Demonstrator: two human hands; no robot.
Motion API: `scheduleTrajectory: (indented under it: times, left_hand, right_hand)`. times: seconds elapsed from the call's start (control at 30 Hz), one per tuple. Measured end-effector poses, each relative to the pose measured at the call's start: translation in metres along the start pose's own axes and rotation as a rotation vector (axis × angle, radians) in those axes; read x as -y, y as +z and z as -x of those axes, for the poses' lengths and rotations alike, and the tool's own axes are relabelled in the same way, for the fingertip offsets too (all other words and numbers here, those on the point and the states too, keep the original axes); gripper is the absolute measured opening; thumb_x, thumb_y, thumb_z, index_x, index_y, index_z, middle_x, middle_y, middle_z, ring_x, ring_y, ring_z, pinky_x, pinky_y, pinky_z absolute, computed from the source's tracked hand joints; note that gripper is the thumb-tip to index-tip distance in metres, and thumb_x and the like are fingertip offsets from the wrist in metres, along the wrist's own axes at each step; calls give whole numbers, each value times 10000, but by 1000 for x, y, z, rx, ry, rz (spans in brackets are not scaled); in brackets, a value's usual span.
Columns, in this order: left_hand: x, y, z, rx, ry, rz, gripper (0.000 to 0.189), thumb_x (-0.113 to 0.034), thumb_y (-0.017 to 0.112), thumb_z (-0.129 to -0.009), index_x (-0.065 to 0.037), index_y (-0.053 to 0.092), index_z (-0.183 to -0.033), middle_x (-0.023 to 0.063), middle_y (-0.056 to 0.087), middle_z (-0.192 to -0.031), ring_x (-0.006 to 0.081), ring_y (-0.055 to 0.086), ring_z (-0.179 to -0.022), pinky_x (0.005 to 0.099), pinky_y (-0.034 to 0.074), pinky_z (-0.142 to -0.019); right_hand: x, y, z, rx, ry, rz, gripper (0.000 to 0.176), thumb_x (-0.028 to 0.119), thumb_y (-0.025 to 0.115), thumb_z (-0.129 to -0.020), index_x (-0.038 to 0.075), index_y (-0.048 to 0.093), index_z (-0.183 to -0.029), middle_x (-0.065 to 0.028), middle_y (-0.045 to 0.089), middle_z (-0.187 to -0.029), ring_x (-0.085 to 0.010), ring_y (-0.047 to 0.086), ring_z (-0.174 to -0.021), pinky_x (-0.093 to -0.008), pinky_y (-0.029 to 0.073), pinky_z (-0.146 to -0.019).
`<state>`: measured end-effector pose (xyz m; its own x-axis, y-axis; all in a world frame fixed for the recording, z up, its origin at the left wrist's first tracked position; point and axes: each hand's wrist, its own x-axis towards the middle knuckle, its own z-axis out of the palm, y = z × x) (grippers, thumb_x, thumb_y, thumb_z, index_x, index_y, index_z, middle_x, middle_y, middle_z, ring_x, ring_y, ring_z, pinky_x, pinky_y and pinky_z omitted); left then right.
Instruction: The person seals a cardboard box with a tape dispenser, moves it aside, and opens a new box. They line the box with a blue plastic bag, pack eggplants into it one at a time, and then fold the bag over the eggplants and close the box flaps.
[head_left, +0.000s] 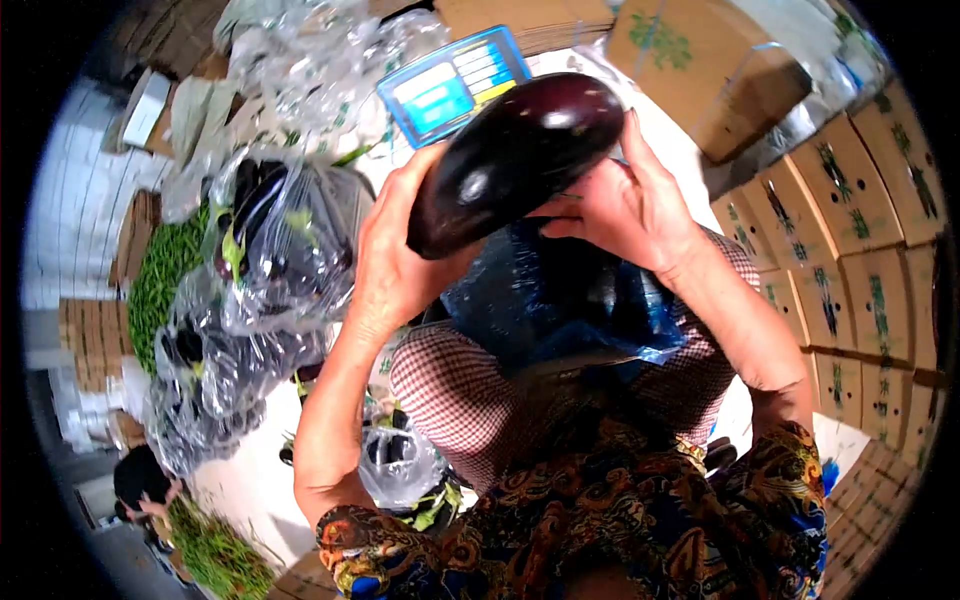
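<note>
A large dark purple eggplant (515, 160) is held up in front of me with both hands. My left hand (395, 265) cups its lower end from the left. My right hand (625, 205) grips it from the right, near its stem end. Below the eggplant a blue plastic bag (560, 300) lies on my lap, over a checked apron (460, 400).
Clear plastic bags (265, 250) with more eggplants are piled at the left, beside green beans (160, 275). A blue-framed scale (455, 80) sits behind the eggplant. Stacked cardboard boxes (850, 230) line the right side. Another person (145, 490) crouches at lower left.
</note>
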<state>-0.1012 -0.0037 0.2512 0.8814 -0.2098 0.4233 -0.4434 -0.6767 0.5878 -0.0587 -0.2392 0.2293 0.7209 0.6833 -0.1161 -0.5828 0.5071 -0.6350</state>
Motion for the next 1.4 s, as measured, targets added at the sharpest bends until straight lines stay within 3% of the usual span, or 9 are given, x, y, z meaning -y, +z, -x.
scheduleTrajectory:
  times: [0.17, 0.4, 0.63, 0.77, 0.93, 1.03, 1.13, 1.27, 1.4]
  left_hand:
    - [2, 11, -5, -4, 62, -150, 762, -46, 774, -602, -59, 447, -1290, 144, 560, -1199, 262, 563, -1078, 348, 432, -947]
    - [-5, -3, -11, 181, -397, 745, 831, -172, 745, -592, 8, 410, -1332, 105, 559, -1204, 181, 531, -1096, 304, 397, -951]
    - [3, -9, -15, 338, -592, 1080, 779, -171, 707, -598, 16, 419, -1297, 155, 606, -1103, 267, 640, -900, 358, 480, -877]
    - [-12, -1, -21, 381, -501, 951, 840, -178, 723, -575, 22, 400, -1324, 138, 593, -1142, 256, 618, -977, 342, 460, -905]
    - [-42, -3, -34, 515, -41, 85, 851, -134, 765, -544, -45, 437, -1324, 109, 541, -1251, 222, 504, -1176, 344, 369, -1014]
    - [-50, 12, -36, 605, 187, 32, 782, -78, 731, -540, -62, 493, -1284, 148, 584, -1190, 253, 570, -1101, 365, 426, -964]
    - [-65, 17, -51, 985, 37, 112, 757, -80, 734, -564, -44, 491, -1280, 165, 635, -1099, 251, 622, -1001, 345, 466, -916]
    - [-47, 37, -62, 1083, 20, 56, 689, -144, 772, -636, -40, 513, -1266, 158, 646, -1082, 202, 618, -961, 315, 475, -892]
    - [-6, 29, -78, 816, 17, -19, 664, -191, 748, -722, -52, 469, -1308, 158, 585, -1197, 237, 547, -1100, 347, 451, -930]
  right_hand:
    - [-7, -22, 0, 91, -79, -60, 688, 637, 354, -901, 102, 432, -1326, -104, 566, -1213, -248, 577, -1043, -364, 469, -868]
    - [0, -22, 3, 143, -139, 198, 606, 459, 484, -921, 55, 387, -1362, -156, 495, -1322, -248, 534, -1162, -373, 453, -932]
    - [10, -23, -2, 129, -130, 186, 462, 337, 465, -967, 30, 450, -1312, -140, 592, -1208, -185, 626, -1006, -288, 530, -779]
    - [13, -43, 3, 198, -23, 63, 635, 540, 389, -930, 23, 468, -1290, -167, 601, -1187, -254, 641, -994, -324, 560, -708]
    - [33, -50, 38, 254, 83, 29, 759, 683, 463, -828, 37, 544, -1218, -134, 659, -1048, -240, 666, -845, -297, 561, -646]
    - [18, -50, 62, -260, 37, 205, 725, 581, 614, -795, 23, 517, -1249, -118, 654, -1048, -235, 646, -860, -310, 541, -714]
    - [31, -34, 74, 156, 4, 894, 729, 487, 725, -732, -1, 511, -1230, -133, 646, -1060, -223, 625, -940, -347, 506, -820]
    - [12, -25, 66, 57, 126, 1464, 820, 498, 775, -654, -9, 498, -1236, -168, 631, -1073, -246, 605, -995, -363, 469, -895]
    - [-10, -55, 66, -184, 363, 561, 684, 384, 749, -739, -8, 498, -1240, -136, 640, -1084, -214, 624, -965, -325, 517, -833]
